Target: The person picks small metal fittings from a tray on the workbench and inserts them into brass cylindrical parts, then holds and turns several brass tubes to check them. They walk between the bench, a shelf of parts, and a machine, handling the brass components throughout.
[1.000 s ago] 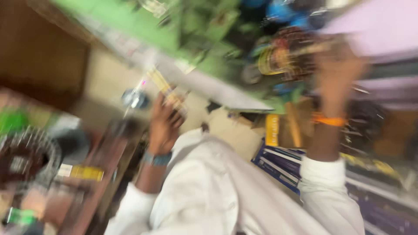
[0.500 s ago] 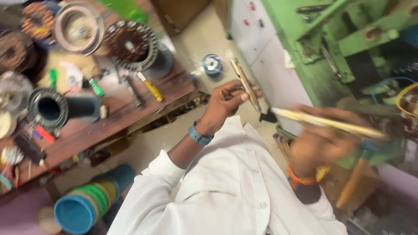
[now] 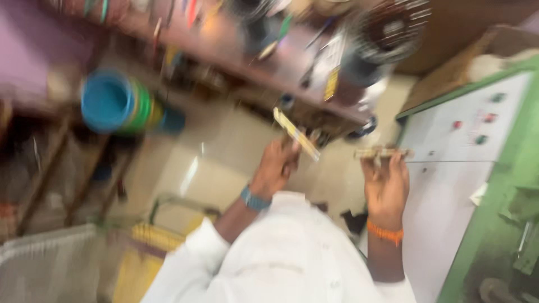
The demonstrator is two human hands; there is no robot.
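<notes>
A pale, glossy tiled floor (image 3: 224,163) fills the middle of the blurred view. Along the right runs a big machine cabinet (image 3: 449,185) with a flat white panel, small round red and green buttons and a painted green metal frame. Across the top stretches a reddish-brown wooden table (image 3: 224,50) cluttered with tools and a dark round wire-wound coil (image 3: 393,28). At the left a stack of nested plastic tubs (image 3: 115,104), blue outermost with green and yellow rims behind, lies on its side. Low in the frame sits the person's smooth white shirt (image 3: 281,258), and beside it a yellow ribbed object (image 3: 149,247) too smeared to name.

The left hand (image 3: 278,165), with a blue-grey band on its wrist, has its grip clamped on a thin flat yellowish strip (image 3: 296,134), probably wood or stiff card, which slants up and to the left above the knuckles. The right hand (image 3: 387,182), wearing an orange thread band at the wrist, has its grip closed on a similar tan strip (image 3: 382,152), lying roughly level across the fingertips. Both strips are held in the air over the floor, between the table edge and the white panel, near each other but apart.
</notes>
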